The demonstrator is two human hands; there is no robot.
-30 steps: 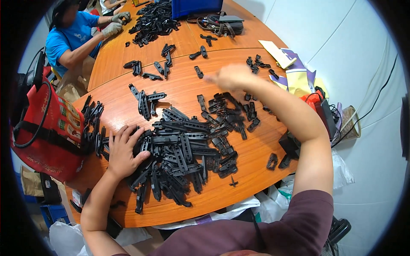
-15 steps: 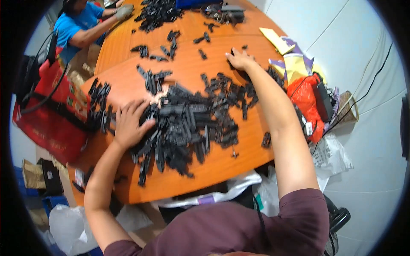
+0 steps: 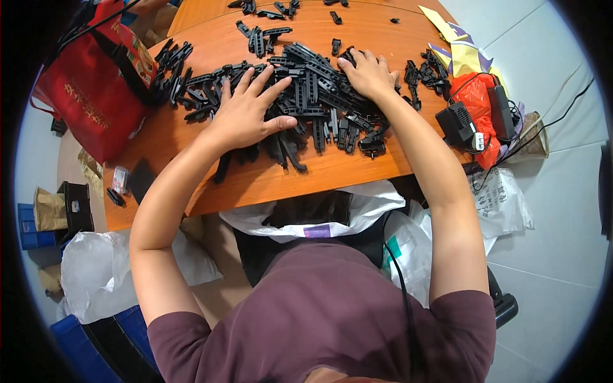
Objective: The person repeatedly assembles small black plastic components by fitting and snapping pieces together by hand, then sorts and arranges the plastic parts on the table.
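Observation:
Black plastic parts [image 3: 311, 86], mostly long ribbed strips mixed with small clip-like pieces, lie heaped on the orange wooden table [image 3: 396, 163]. Over the left side of this heap my left hand [image 3: 246, 115] rests palm down, its fingers spread and touching the parts. On the heap's right side lies my right hand [image 3: 369, 75], palm down, fingers apart and slightly bent, against the pieces beneath. Neither hand visibly grips a part, though what is under the palms is hidden. A smaller cluster of black pieces [image 3: 258, 42] sits just beyond the heap.
A red bag [image 3: 96, 96] stands at the table's left. On the right are an orange-red plastic bag [image 3: 474, 96], black power adapters [image 3: 457, 123] and yellow-purple paper [image 3: 465, 56]. An open white bag [image 3: 377, 195] hangs below the near edge with dark contents. Part of another person shows at far left.
My right hand has come back from the far right of the table to the heap, sweeping pieces inward. My left hand has shifted right over the parts. The view has tilted down.

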